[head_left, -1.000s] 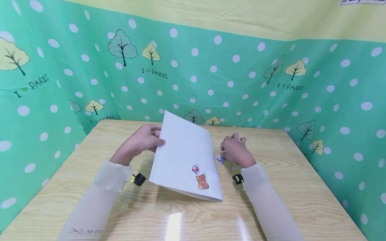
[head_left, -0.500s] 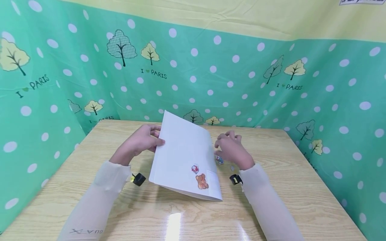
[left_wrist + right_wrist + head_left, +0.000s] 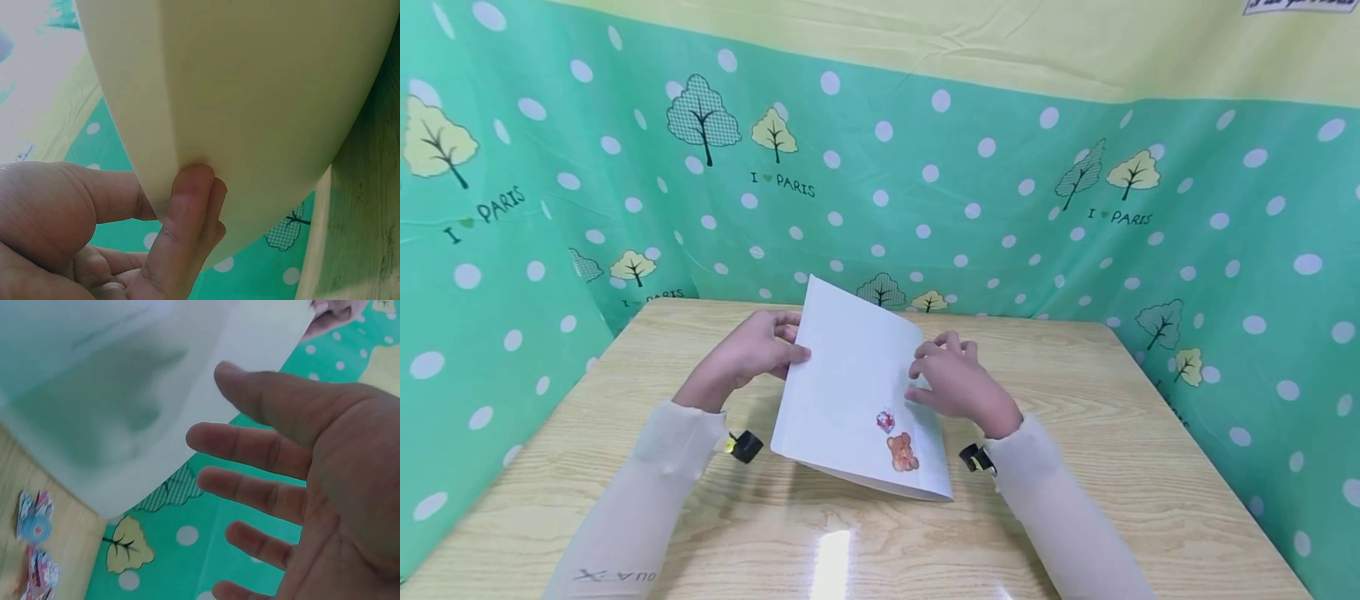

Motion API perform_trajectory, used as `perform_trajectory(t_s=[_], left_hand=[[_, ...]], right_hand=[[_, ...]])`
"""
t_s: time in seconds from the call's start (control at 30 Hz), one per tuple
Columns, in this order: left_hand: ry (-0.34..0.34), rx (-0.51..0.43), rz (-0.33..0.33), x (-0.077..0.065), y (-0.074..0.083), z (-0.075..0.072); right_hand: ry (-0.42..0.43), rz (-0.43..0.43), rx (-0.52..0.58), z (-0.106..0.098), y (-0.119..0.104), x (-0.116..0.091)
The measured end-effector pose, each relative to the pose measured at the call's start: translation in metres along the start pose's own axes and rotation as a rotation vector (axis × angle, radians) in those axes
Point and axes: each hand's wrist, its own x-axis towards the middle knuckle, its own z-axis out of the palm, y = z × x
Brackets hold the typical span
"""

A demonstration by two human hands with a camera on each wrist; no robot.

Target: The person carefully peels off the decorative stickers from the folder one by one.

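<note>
In the head view a white folder (image 3: 850,358) stands tilted, its left side raised and its right side bowing down toward the table. My left hand (image 3: 760,346) pinches its left edge, and the left wrist view shows the fingertips (image 3: 192,187) pressed on one face of the folder. A brown bear picture (image 3: 902,452) and a small red-and-white one (image 3: 886,420) are on its lower right. Over the folder's right side is my right hand (image 3: 958,383), with spread fingers. Nothing lies in its palm in the right wrist view.
Two small shiny colourful pieces, one with a blue round part (image 3: 35,526) and a pinkish one (image 3: 42,575), lie on the wooden table (image 3: 1075,433) beside the folder. A green dotted curtain (image 3: 1000,217) closes off the back and sides.
My right hand has moved left from beside the folder to over its right side. The left hand and the folder stay where they were.
</note>
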Motion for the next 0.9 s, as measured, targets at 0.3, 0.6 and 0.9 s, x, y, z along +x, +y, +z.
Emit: perform_trajectory(t_s=[0.3, 0.6, 0.9], left_hand=[[0.003, -0.005, -0.007, -0.001, 0.001, 0.000], [0.004, 0.002, -0.006, 0.000, 0.000, 0.000], [0.003, -0.003, -0.007, -0.001, 0.001, 0.000]], right_hand=[[0.007, -0.061, -0.014, -0.001, -0.019, -0.005], [0.022, -0.135, 0.005, -0.001, -0.031, -0.010], [0.017, -0.176, -0.054, 0.000, -0.041, -0.015]])
